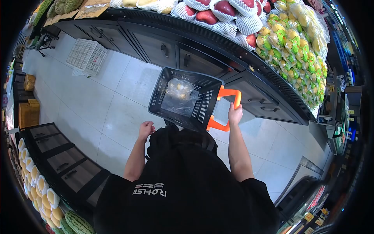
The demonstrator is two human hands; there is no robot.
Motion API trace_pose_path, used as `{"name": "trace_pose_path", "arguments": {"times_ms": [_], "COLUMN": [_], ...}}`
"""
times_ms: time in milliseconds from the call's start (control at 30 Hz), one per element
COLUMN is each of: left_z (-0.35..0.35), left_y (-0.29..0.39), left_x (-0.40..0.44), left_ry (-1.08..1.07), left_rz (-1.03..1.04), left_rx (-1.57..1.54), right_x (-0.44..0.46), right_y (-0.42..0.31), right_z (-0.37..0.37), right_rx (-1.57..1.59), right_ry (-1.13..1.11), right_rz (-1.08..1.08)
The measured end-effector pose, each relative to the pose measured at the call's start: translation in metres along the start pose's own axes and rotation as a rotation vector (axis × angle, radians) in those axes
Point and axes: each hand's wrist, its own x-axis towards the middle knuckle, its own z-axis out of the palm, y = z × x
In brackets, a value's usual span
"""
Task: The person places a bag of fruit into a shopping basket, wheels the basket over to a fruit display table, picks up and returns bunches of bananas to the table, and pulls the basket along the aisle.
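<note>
My right hand (235, 115) is closed round the orange handle (238, 97) of a dark grey shopping basket (212, 91). The basket has perforated sides and is in front of my body, above the tiled floor. Inside lies a clear plastic bag (180, 89) with pale yellowish round things in it; their kind is hard to tell. A second orange handle arm (220, 125) sticks out at the basket's near right. My left hand (146, 130) hangs left of the basket, apart from it, fingers curled in with nothing visible in them.
Along the far side runs a dark fruit counter (159, 41) with red apples in foam nets (208, 16) and bagged yellow-green fruit (296, 46). A white crate (86, 55) stands on the floor. At lower left, another counter (64, 160) carries yellow fruit (41, 185) and watermelons (78, 222).
</note>
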Motion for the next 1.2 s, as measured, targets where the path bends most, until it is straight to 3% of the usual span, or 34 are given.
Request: {"name": "trace_pose_path", "arguments": {"times_ms": [700, 1067, 1200], "left_z": [-0.011, -0.021, -0.025], "left_y": [-0.004, -0.006, -0.008], "left_x": [-0.009, -0.017, -0.02], "left_ry": [-0.007, -0.017, 0.01], "left_rz": [-0.014, -0.067, -0.061], "left_rx": [0.031, 0.053, 0.002], "right_x": [0.002, -0.02, -0.027], "right_y": [0.005, -0.03, -0.037], "right_z": [0.005, 0.019, 0.04], "right_rx": [0.047, 0.218, 0.204], "right_ry": [-0.003, -0.116, -0.1], "right_rz": [0.018, 0.162, 0.042]}}
